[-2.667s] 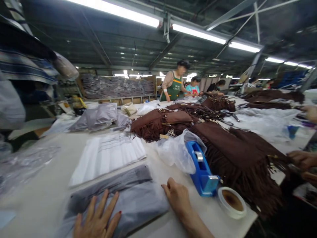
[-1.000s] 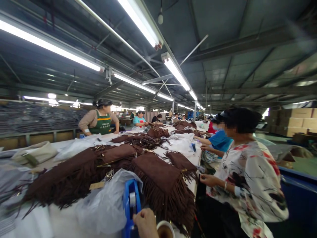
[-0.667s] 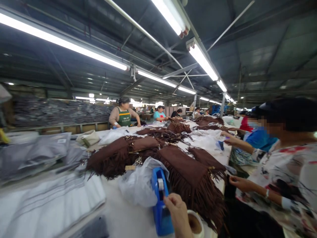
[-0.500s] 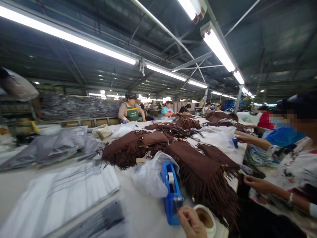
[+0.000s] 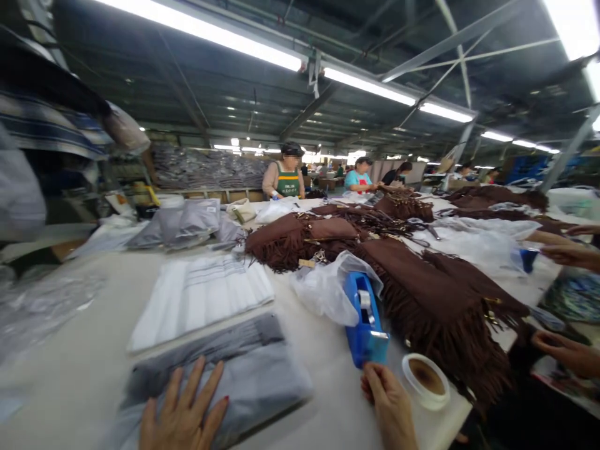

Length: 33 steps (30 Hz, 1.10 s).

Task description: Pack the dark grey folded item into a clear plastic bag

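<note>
My left hand [image 5: 185,409] lies flat with fingers spread on a folded grey cloth item in a clear plastic bag [image 5: 253,381]. My right hand [image 5: 387,400] is closed in a pinch just below the front edge of a blue tape dispenser [image 5: 356,337]. What its fingertips hold, if anything, is too small to make out. A roll of clear tape [image 5: 438,400] lies to the right of that hand. Beyond the bagged item is a folded white striped cloth [image 5: 197,300]. Crumpled clear plastic [image 5: 323,294] touches the dispenser's left side.
Brown fringed bags [image 5: 422,281] are heaped beyond the dispenser and to the right. Grey bagged packages [image 5: 187,222] lie at the far left. A co-worker's hand [image 5: 569,350] is at the right edge. Another person in a green apron [image 5: 287,178] stands across the table.
The view has swung left and down, so things sit lower and further right. My left hand has come into view on the bagged cloth. My right hand stays pinched near the dispenser's front.
</note>
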{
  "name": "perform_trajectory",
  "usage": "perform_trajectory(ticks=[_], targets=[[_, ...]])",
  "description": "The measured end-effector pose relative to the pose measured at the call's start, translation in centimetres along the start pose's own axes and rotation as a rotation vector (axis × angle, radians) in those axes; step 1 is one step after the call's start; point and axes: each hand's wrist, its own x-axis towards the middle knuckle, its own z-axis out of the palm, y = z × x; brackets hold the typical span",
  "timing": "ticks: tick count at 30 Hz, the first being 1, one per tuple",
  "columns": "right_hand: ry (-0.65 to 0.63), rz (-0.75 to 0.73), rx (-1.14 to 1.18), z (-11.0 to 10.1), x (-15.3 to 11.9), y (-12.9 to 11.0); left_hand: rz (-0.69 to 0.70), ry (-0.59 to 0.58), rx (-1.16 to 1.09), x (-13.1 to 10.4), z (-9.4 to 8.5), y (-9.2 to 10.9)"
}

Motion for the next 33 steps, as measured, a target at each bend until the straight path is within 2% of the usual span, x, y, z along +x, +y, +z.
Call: perform_trajectory(ticks=[3,7,9,12,16,20,24,26,29,33], targets=[[-0.265,-0.193,-0.247,-0.1,-1.2,-1.4,-0.03,0.003,-0.057,-0.2,-0.4,0.3],[-0.737,-0.581,-0.516,1.8,-1.1,-7.2,-0.056,0.015,-0.145,-0.2,-0.3,0.3],[-0.948,-0.73,-0.619,3.8,-0.6,-10.5,-0.06,0.031,-0.163,-0.2,-0.3,0.4],[-1.152,-0.893,-0.714,7.8,0.9,-13.8,-0.053,0.07,-0.179,-0.4,-0.2,0.5],[-1.289,-0.948,-0.783,12.9,2.9,-14.5,-0.041,0.127,-0.177,-0.6,0.6,0.5],[-1.343,-0.895,-0.825,16.4,3.9,-13.1,-0.034,0.195,-0.154,-0.8,1.6,0.4],[-1.312,-0.794,-0.881,18.5,4.5,-11.6,-0.021,0.209,-0.147,-0.9,2.0,0.5],[-1.225,-0.758,-0.913,19.0,5.0,-11.1,-0.025,0.21,-0.15,-0.9,2.0,0.5],[-0.999,-0.75,-0.965,18.8,6.0,-10.8,-0.033,0.214,-0.155,-0.8,1.9,0.5],[-0.702,-0.786,-0.961,16.1,5.0,-10.2,-0.049,0.214,-0.157,-0.8,1.8,0.5]])
